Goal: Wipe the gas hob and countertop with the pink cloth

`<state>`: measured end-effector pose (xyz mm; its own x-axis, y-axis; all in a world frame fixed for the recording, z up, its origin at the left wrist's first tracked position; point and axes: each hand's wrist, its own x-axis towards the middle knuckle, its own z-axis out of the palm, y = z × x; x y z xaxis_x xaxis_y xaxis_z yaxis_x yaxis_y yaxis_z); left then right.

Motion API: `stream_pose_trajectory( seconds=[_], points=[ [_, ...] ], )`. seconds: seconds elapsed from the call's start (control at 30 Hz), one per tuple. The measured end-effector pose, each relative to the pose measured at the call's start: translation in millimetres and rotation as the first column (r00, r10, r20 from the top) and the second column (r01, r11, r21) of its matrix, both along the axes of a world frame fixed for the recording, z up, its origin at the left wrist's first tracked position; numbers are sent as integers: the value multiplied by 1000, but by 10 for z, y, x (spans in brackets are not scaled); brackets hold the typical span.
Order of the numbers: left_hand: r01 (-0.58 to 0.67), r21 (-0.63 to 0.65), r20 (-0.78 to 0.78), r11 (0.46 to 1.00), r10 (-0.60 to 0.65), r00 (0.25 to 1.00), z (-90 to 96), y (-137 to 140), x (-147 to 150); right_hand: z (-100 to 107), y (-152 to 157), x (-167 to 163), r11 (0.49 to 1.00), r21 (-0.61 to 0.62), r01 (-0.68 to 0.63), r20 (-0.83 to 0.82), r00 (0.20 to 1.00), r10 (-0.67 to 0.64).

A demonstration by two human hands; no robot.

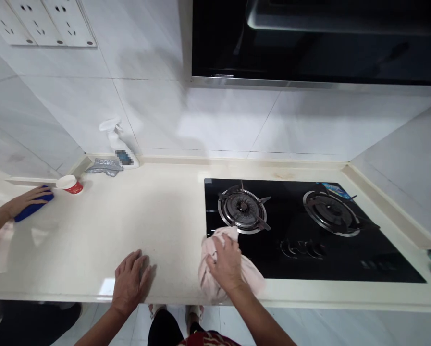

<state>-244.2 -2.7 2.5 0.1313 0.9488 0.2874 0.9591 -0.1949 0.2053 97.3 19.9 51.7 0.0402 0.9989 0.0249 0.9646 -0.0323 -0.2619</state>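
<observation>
My right hand [227,262] presses a pale pink cloth [210,276] down where the counter meets the front left corner of the black glass gas stove [269,262]. Its fingers are spread over the bunched cloth and grip it. The left burner [242,206] lies just beyond that hand. My left hand [130,278] rests on the cream countertop [157,206] close to the front edge, fingers loosely bent and holding nothing.
At the far left another person's hand [24,202] holds a blue cloth [33,209] on the counter. A red and white paper cup [73,185], a grey crumpled packet [104,166] and a white spray bottle [119,146] stand toward the back left corner. A dark range hood [316,53] overhangs the stove.
</observation>
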Motion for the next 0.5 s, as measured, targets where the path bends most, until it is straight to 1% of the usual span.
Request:
stream_pose_trajectory(
  seconds=[0.07,0.13,0.2,0.23,0.27,0.3,0.37,0.4,0.43,0.47,0.5],
  points=[
    [5,1,0,1000,-5,1000,5,3,-7,12,-73,-215,991,-47,-125,-48,991,123],
    [11,5,0,1000,-11,1000,7,5,-16,-9,-197,-316,961,-87,-264,-107,961,254],
    [15,6,0,1000,-15,1000,5,4,-23,-66,-367,-259,923,-107,-369,-157,923,351],
    [15,5,1,1000,-15,1000,5,4,-25,-106,-465,-163,917,-109,-384,-163,917,364],
    [14,2,1,1000,-14,1000,6,3,-26,-154,-566,-23,924,-106,-368,-153,924,350],
    [12,0,0,1000,-12,1000,7,3,-24,-207,-666,159,941,-95,-325,-130,941,312],
    [7,0,-2,1000,-7,1000,16,4,-17,-324,-853,624,984,-47,-172,-71,983,169],
    [6,-2,-5,1000,-6,1000,23,5,-11,-382,-933,887,996,-11,-86,-51,995,85],
    [7,-4,-10,1000,-7,1000,31,6,-5,-438,-1002,1150,999,28,20,-39,999,-19],
    [8,-8,-14,1000,-8,1000,41,8,1,-488,-1057,1399,988,72,133,-26,991,-132],
    [8,-13,-17,1000,-8,1000,51,9,6,-530,-1099,1618,966,126,227,-14,974,-227]
  ],
)
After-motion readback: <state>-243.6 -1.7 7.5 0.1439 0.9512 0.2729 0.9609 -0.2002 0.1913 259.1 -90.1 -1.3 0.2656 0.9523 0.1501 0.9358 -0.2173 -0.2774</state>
